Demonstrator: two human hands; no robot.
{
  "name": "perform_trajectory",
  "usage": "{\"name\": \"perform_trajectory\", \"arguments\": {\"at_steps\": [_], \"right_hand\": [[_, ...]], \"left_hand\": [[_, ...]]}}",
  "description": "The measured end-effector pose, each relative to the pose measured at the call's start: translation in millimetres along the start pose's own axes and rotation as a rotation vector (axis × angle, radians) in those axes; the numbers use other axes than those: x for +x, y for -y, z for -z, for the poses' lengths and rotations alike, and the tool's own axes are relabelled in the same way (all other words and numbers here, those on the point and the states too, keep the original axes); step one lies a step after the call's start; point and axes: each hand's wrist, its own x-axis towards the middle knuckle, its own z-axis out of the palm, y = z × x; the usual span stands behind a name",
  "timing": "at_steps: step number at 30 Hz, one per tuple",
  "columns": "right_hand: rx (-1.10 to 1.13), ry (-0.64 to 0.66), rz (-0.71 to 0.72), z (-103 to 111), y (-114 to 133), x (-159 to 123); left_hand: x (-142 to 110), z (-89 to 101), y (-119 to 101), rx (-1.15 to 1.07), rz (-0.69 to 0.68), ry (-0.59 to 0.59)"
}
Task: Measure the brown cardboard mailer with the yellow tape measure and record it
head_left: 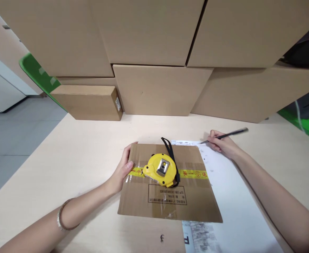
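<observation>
My left hand (122, 172) grips the left edge of a taped cardboard box (135, 200), its thumb on top and the other fingers mostly hidden. Lying on the box is a yellow tape measure (154, 165) with a metal belt clip and a black wrist strap (169, 146). A strip of yellow printed tape (192, 174) crosses the box top. In my right hand (220, 143) is a dark pen (233, 133), its tip at the top of a white sheet of paper (230, 193). The box covers part of this sheet.
Large cardboard boxes (162, 91) are stacked along the back of the pale table (96, 140). A smaller long box (91, 105) stands at the back left, beside a green panel (37, 72). Dark and green items (307, 119) sit beyond the right edge.
</observation>
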Motion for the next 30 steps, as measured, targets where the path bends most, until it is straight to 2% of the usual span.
{"name": "perform_trajectory", "arguments": {"at_steps": [3, 6, 10, 16, 30], "right_hand": [[0.082, -0.056, 0.000, -4, -4, 1], [0.106, -0.055, -0.019, -8, -1, -2], [0.085, -0.031, -0.050, -9, 0, -6], [-0.002, -0.015, -0.077, -7, -10, -5], [-0.040, 0.004, -0.016, -6, -18, -3]], "left_hand": [[1, 1.8, 0, 0.033, -0.019, 0.003], [2, 3.7, 0, 0.072, -0.051, -0.007], [2, 5.5, 1, 0.096, -0.075, 0.006], [2, 6.3, 2, 0.108, -0.081, 0.022], [3, 7.6, 1, 0.123, -0.068, 0.027]]}}
